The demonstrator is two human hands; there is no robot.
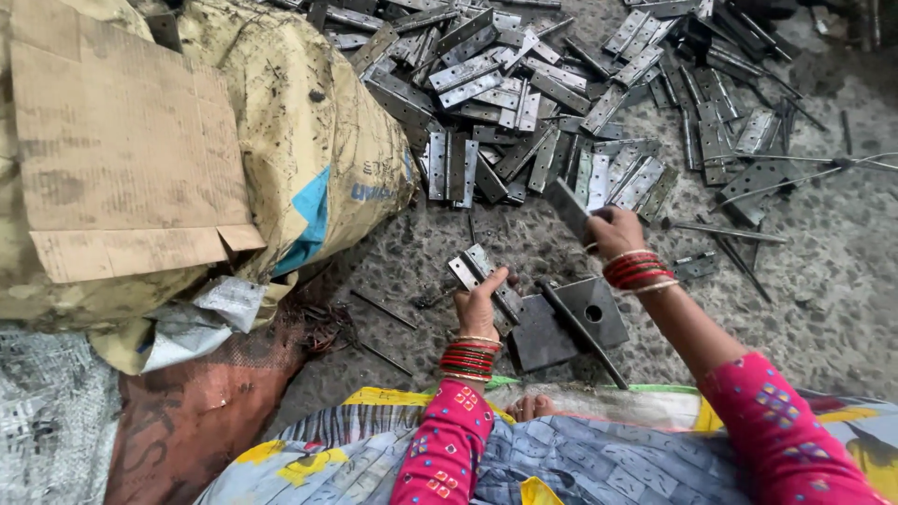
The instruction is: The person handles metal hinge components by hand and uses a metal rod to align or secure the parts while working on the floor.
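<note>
Left grip (480, 304) clenched around flat grey steel hinge (486, 278), just left of dark square metal block (568, 323). Right grip (613, 231) pinching dull hinge leaf (569, 206), just above block. Heap of shiny perforated hinges (524, 103) beyond, on rough speckled concrete floor (842, 290). Soiled sack (309, 131) far left.

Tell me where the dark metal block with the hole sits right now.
In the head view, the dark metal block lies on the floor at lower centre, just right of the left hand and below the right hand.

Grey hinge (482, 271), folded, tilted, just left of block (566, 323); hinge leaf (568, 208), dark, angled, above block.
</note>
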